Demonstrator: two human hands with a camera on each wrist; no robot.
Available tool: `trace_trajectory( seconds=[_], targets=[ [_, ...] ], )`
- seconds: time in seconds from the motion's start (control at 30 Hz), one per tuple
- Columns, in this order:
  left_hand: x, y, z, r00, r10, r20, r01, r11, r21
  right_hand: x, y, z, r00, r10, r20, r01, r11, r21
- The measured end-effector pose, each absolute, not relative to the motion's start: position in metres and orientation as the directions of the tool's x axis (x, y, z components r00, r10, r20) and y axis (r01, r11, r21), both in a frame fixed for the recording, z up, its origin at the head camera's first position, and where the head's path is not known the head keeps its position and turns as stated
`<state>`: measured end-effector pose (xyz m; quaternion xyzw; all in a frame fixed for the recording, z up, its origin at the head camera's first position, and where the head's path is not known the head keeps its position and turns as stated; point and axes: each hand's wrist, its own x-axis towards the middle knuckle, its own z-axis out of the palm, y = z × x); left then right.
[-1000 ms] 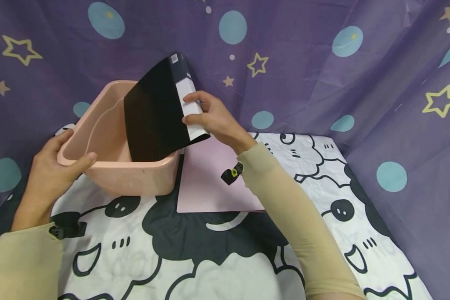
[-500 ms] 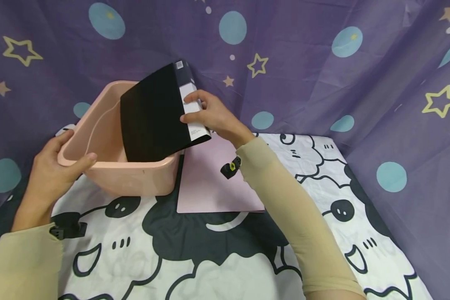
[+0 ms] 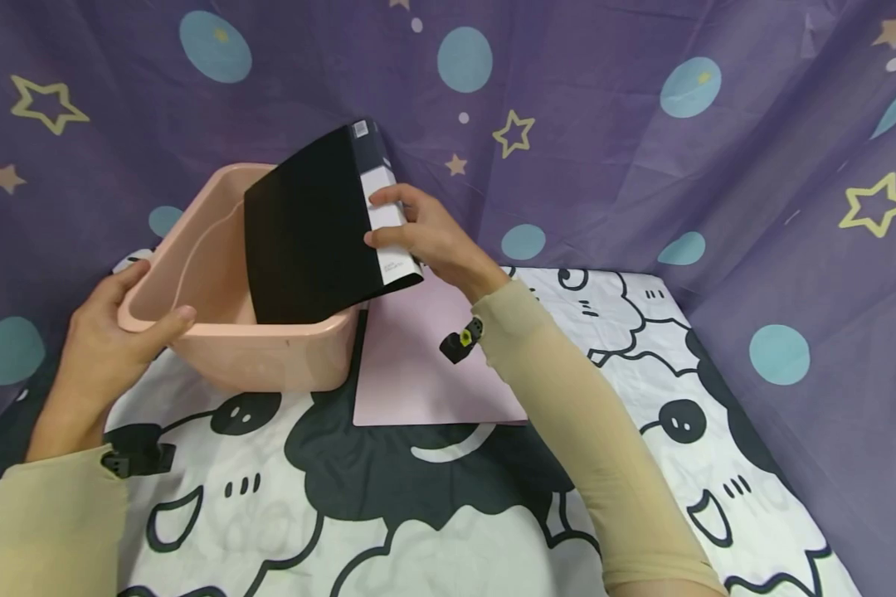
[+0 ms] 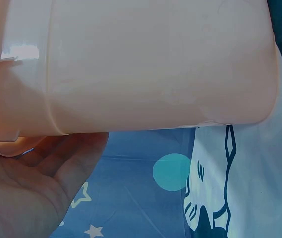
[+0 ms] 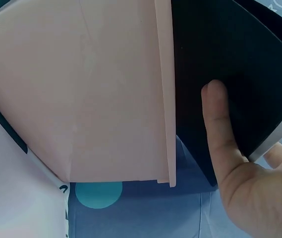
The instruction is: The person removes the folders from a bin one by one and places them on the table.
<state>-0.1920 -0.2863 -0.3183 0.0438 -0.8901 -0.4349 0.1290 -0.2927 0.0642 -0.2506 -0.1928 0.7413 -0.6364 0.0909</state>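
A pale pink plastic bin [image 3: 261, 356] stands at the left on the patterned cloth. My left hand [image 3: 108, 332] grips its near left corner, thumb over the rim; in the left wrist view that hand [image 4: 41, 183] is beside the bin's wall [image 4: 160, 64]. A black ring-binder-like folder [image 3: 306, 232] with a white-labelled spine leans tilted, its lower part inside the bin and its spine out past the right rim. My right hand [image 3: 436, 236] holds it by the spine. In the right wrist view one finger [image 5: 217, 114] lies along the folder's dark cover [image 5: 250, 59].
A flat pink sheet or folder [image 3: 426, 381] lies right of the bin, partly under the right forearm. A purple curtain [image 3: 597, 149] with stars and dots hangs close behind. The sheep-print cloth [image 3: 448, 564] covers the surface in front.
The black folder has sunk slightly and its top has shifted a little right, with the right hand still on its spine. The left hand and the bin stay in place.
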Motion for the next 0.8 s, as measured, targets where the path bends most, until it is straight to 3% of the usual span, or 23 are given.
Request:
trace_trajectory(
  seconds=[0.23, 0.8],
  targets=[
    [-0.191, -0.288, -0.319, -0.963, -0.189, 0.190, 0.035, 0.615, 0.787, -0.287, 0.063, -0.251, -0.897, -0.418, 0.142, -0.151, -0.010, -0.988],
    [-0.193, -0.287, -0.319, -0.965, -0.178, 0.191, 0.044, 0.609, 0.792, -0.282, 0.075, -0.251, -0.895, -0.415, 0.165, -0.134, -0.103, -0.986]
  ],
)
